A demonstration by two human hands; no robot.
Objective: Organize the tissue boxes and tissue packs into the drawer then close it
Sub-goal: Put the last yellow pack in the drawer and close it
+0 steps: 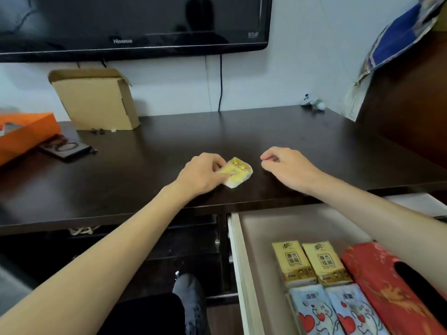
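A small yellow tissue pack [238, 174] lies on the dark desk top [145, 170] near its front edge, and my left hand [200, 174] grips its left side. My right hand [287, 166] rests on the desk to the right of the pack, fingers curled, holding nothing. Below the desk at the right, the white drawer [238, 262] stands pulled out. Inside it lie two yellow tissue packs [312, 262], two light blue packs with red hearts [338, 313] and a red tissue box [391, 286]. My right forearm crosses over the drawer's back corner.
A tilted cardboard box [96, 97] leans against the wall at the back left. An orange box [21, 134] and a dark flat device [65, 147] sit at the desk's left. A television [133, 25] hangs above, and a small toy [313, 103] lies at the back right.
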